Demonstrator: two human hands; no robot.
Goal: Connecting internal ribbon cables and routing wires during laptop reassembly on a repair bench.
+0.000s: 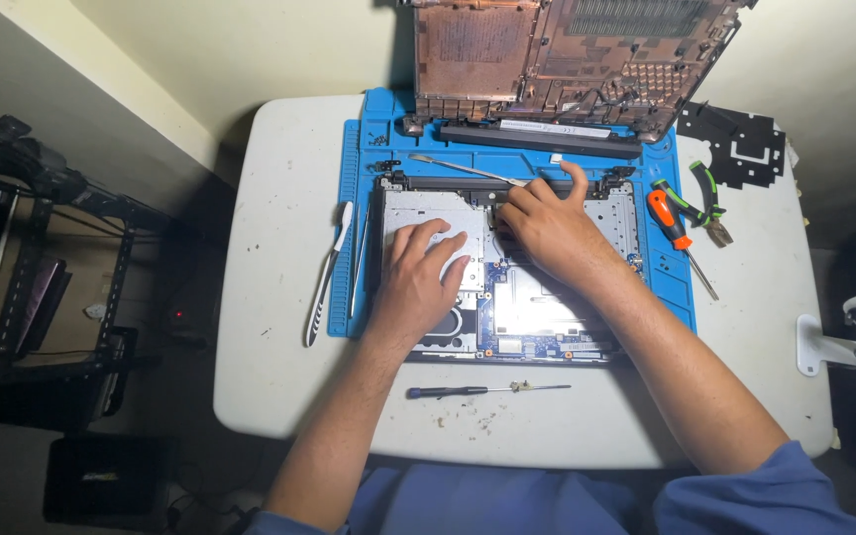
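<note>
Black screwdriver (487, 390) nearest; both hands, left hand (423, 266) right hand (547, 226), open, flat on opened laptop (547, 317), circuit board exposed

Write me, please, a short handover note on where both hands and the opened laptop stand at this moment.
Left hand: flat on the silver drive plate, holding nothing.
Right hand: fingers at the hinge edge of the opened laptop; any grip is hidden.
The laptop lies on the blue mat, its bottom cover off and propped behind.
Metal spudger lies above the laptop, orange screwdriver and pliers right, black screwdriver in front.
Board and drive remain inside.
</note>
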